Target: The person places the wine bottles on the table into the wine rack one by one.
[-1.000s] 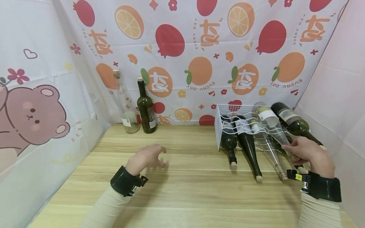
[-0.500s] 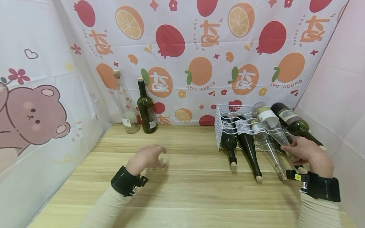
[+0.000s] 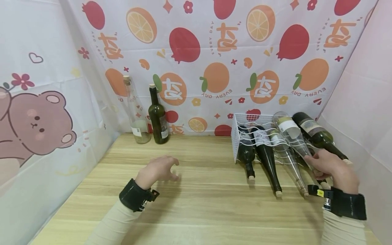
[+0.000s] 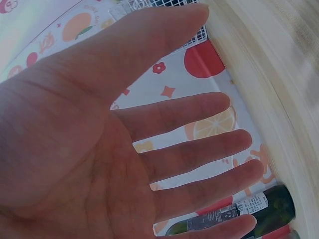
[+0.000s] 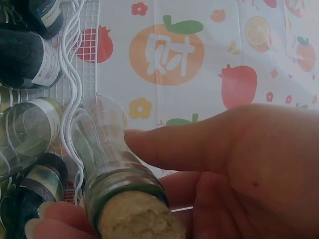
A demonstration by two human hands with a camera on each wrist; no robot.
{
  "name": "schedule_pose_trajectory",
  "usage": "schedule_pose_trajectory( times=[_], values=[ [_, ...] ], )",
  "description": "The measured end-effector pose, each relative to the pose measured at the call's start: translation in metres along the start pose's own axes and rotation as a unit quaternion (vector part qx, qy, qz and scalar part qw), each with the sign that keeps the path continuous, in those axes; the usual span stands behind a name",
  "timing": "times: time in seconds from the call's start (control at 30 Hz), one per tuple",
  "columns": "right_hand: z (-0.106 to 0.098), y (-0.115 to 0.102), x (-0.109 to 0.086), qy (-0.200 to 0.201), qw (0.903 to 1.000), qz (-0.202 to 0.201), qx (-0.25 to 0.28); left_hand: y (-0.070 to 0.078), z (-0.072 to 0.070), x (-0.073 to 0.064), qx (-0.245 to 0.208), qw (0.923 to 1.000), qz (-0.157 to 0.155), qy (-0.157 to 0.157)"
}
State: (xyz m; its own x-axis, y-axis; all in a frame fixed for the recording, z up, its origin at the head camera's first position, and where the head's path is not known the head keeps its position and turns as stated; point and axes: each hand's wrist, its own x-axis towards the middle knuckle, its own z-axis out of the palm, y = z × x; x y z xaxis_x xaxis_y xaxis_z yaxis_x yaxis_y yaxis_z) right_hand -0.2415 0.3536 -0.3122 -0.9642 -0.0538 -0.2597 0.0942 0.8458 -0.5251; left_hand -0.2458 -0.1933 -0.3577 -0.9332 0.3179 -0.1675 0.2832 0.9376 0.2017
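Note:
My right hand point(image 3: 332, 166) grips the neck of a clear glass bottle point(image 3: 288, 126) that lies on the upper tier of a white wire rack point(image 3: 235, 139), neck slanting toward me. In the right wrist view its cork point(image 5: 142, 219) faces the camera, with the thumb on one side of the neck and fingers curled under it. Beside it on the top tier lies a dark green bottle point(image 3: 315, 131) with a pale label. My left hand point(image 3: 157, 171) hovers over the wooden table, fingers spread and relaxed, holding nothing; the left wrist view shows its palm point(image 4: 99, 164).
Two dark bottles, one green point(image 3: 246, 154) and one slim point(image 3: 266, 160), lie in the lower tier beside a clear bottle point(image 3: 289, 160). At the back left stand a corked clear bottle point(image 3: 136, 119) and a corked green bottle point(image 3: 158, 117). Printed fabric point(image 3: 211, 44) walls the table.
The head view has shifted slightly. The right hand keeps its grip on the clear bottle's neck, and the bottle stays on the rack. The left hand has not visibly moved.

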Motion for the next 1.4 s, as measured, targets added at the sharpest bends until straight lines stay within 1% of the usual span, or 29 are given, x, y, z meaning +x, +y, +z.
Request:
schedule_pose_trajectory(
  times=[0.2, 0.37, 0.53, 0.7, 0.87, 0.93, 1.0, 1.4],
  values=[
    [0.0007, -0.0009, 0.0007, -0.006, 0.9999, 0.004, 0.011, 0.0001, -0.0002, -0.0007, 0.0, 1.0, -0.001, 0.001],
    [0.0003, 0.0014, 0.0016, -0.019, 0.9996, -0.006, 0.019, 0.0001, -0.0003, -0.0012, 0.004, 1.0, 0.001, 0.006],
    [-0.0021, 0.0054, -0.0025, -0.025, 0.9994, -0.016, 0.02, 0.0005, -0.0013, -0.0016, 0.008, 0.9999, 0.001, 0.01],
    [-0.0028, 0.0066, -0.0034, -0.018, 0.9995, -0.02, 0.014, 0.0006, -0.0018, -0.0022, 0.007, 1.0, -0.001, 0.007],
    [-0.0034, 0.0062, -0.0008, -0.002, 0.9993, -0.025, -0.027, 0.0008, -0.0019, -0.0029, 0.006, 1.0, -0.001, 0.006],
    [-0.004, 0.0055, -0.001, 0.008, 0.9988, -0.022, -0.043, 0.0007, -0.0019, -0.0031, 0.005, 1.0, -0.002, 0.006],
    [-0.0042, 0.0047, -0.0017, 0.016, 0.9984, -0.02, -0.051, 0.0007, -0.0022, -0.0032, 0.005, 1.0, -0.001, 0.005],
    [-0.0044, 0.0006, -0.0046, 0.031, 0.9984, -0.004, -0.047, -0.0004, -0.0028, -0.0048, 0.005, 0.9999, 0.003, 0.011]
  ],
)
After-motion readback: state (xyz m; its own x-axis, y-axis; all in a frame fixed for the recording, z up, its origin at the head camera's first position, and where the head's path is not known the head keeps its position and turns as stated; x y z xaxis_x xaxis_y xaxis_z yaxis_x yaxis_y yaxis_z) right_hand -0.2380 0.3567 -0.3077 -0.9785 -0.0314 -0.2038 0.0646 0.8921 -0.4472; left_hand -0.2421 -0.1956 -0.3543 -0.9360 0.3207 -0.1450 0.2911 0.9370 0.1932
